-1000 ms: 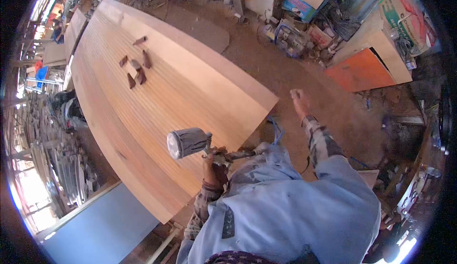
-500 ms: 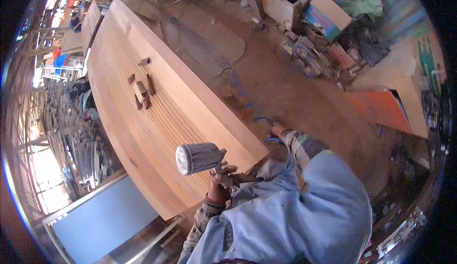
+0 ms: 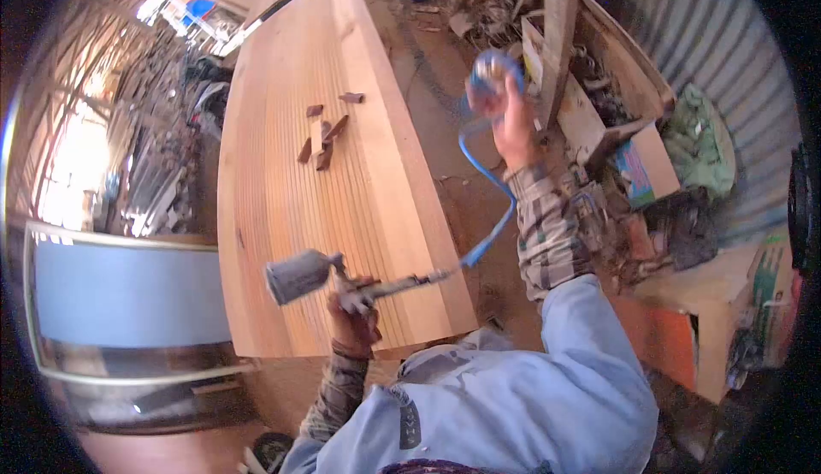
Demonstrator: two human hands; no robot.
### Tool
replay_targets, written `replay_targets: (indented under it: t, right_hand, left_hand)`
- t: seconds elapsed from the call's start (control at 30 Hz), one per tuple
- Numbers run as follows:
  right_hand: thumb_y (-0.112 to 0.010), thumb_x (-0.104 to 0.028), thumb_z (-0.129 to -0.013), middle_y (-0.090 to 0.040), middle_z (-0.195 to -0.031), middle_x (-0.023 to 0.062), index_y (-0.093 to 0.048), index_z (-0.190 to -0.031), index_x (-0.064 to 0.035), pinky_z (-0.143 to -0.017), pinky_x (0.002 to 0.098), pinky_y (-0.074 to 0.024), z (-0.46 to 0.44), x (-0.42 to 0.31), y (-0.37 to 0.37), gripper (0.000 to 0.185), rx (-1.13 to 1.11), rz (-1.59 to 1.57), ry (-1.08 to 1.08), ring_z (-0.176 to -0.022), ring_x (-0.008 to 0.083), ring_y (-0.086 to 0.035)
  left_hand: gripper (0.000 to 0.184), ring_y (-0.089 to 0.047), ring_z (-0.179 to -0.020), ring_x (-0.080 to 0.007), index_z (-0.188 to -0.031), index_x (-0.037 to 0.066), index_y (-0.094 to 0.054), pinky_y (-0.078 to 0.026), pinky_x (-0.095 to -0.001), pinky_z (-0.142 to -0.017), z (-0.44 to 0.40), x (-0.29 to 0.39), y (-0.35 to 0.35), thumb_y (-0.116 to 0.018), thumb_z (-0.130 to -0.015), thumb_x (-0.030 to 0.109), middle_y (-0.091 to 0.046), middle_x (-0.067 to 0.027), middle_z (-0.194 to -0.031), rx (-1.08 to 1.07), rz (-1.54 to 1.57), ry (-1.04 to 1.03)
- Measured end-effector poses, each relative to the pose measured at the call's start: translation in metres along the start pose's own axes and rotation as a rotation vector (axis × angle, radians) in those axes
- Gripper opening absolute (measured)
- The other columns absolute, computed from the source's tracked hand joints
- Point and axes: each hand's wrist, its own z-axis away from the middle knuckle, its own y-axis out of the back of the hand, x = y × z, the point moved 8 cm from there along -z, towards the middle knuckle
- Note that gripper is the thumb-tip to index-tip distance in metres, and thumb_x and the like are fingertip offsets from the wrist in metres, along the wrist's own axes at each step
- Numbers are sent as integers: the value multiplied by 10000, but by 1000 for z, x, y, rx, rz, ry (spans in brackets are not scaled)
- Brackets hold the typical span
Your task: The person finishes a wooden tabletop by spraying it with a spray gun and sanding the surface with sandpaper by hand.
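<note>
To manage the line well, lift the blue hose point(image 3: 481, 251) in a loose curve, so that it neither pulls on the spray gun point(image 3: 349, 290) nor drags over the wooden panel point(image 3: 286, 209); hold your left wrist calm meanwhile, because the tilted cup point(image 3: 298, 276), I judge, could spill if it is jerked and has liquid inside; mind also the brown pieces point(image 3: 339, 126) lying on the panel. The gun is in your left hand point(image 3: 351, 326), its fingers wrapped around the handle, above the panel's near end; the hose goes from the gun past the panel's right edge to your raised right hand point(image 3: 511, 123); there the fingers are closed about a blurred coil of it, how firmly I cannot tell.
</note>
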Motion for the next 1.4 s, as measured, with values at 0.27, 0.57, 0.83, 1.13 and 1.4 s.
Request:
replay_targets:
  t: [0.27,0.57,0.83,1.13,1.4]
  right_hand:
    - [-581,-339,-951,-594,-1300,186,-526,-1373,-55,-1049,439,-436,214,-171,-371,511,-877,597,1046,-1178,321,-598]
    - [-511,-197,-961,-580,-1296,235,-574,-1226,-31,-1006,436,-450,590,91,-504,319,-1876,70,456,-1202,348,-576]
    - [-518,-228,-966,-605,-1245,233,-512,-1294,-11,-936,465,-476,733,404,-406,394,-1742,687,-258,-1108,398,-600]
    - [-560,-314,-956,-637,-1172,237,-465,-1364,-3,-845,496,-508,784,476,-362,522,-1813,1081,-486,-949,451,-637]
    - [-701,-379,-880,-589,-1268,192,-428,-1404,-10,-986,429,-459,756,527,-507,696,-1506,450,-690,-1141,335,-592]
  left_hand:
    - [720,-678,-734,-189,-1253,-30,-539,-504,-251,-412,63,116,71,-509,-937,616,-635,-228,-1166,12,317,-275]
    - [523,-637,-727,-139,-1168,68,-576,-513,-274,-506,320,138,335,-509,-970,547,-661,-101,-993,376,220,-561]
    - [345,-569,-633,-104,-1048,125,-619,-477,-263,-503,518,82,506,-544,-986,456,-639,-2,-791,1028,239,-568]
    - [348,-512,-537,-113,-1015,14,-628,-432,-278,-472,508,77,538,-571,-971,354,-568,-22,-682,1068,417,-545]
    - [395,-544,-700,-132,-1001,10,-666,-443,-273,-652,370,172,631,-606,-934,395,-631,-24,-849,930,44,-289]
